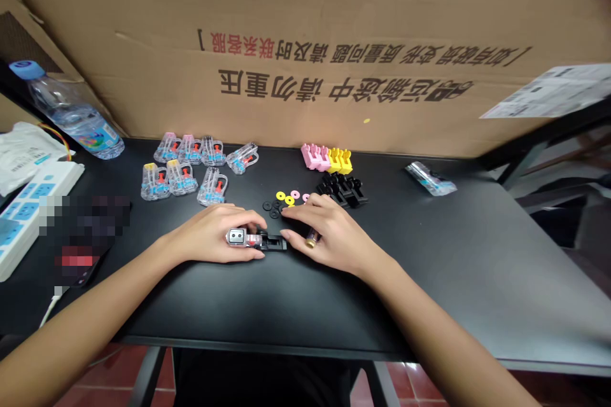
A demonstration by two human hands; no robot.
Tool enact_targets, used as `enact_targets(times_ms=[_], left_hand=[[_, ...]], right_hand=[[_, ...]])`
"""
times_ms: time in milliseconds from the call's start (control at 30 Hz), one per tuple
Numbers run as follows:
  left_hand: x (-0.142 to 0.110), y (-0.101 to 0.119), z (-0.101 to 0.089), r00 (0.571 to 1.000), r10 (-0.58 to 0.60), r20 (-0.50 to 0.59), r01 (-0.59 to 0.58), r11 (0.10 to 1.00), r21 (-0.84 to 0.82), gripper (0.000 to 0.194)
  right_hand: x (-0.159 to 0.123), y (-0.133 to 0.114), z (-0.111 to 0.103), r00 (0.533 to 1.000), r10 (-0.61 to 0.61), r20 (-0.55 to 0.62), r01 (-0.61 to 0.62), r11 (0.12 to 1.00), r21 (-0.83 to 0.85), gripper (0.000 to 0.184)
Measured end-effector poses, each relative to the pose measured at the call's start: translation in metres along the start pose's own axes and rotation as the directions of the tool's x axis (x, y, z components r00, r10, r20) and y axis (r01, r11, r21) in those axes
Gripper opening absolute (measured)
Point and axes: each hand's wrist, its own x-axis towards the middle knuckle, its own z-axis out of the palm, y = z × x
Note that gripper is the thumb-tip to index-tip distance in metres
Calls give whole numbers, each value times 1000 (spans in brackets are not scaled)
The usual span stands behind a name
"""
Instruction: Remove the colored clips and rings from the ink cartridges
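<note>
My left hand (220, 233) is closed around a small clear plastic device (237, 238) with a red part inside. A black plastic piece (274, 242) sticks out from its right end, flat over the table. My right hand (331, 233) is curled just to the right, with a short dark cylinder with a gold end (312, 238) held under its fingers. Its index fingertip reaches the black rings (273, 213) and seems to touch one; the contact is partly hidden. Yellow rings (280, 196) and pink rings (295, 194) lie just beyond.
Several clear devices with red levers (182, 178) lie at the back left. Pink pieces (316, 157), yellow pieces (340, 160) and black pieces (341, 189) stand behind my right hand. A clear packet (430, 179) lies right. A water bottle (71, 111), power strip (35, 203) and cardboard wall (305, 6) border the table.
</note>
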Motion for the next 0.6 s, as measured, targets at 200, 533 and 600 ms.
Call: enact_targets(times_ms=[200,533,600], left_hand=[[1,2,-1,999,38,-7,-38,999,9,30],[1,-1,1,998,51,-26,-51,999,3,29],[0,-1,2,999,43,-32,-43,999,-13,29]], right_hand=[[-1,-2,1,1000,-7,-5,7,1000,3,27],[-1,-2,2,1000,-22,-23,22,999,32,25],[0,-2,2,997,-36,-72,37,999,19,20]])
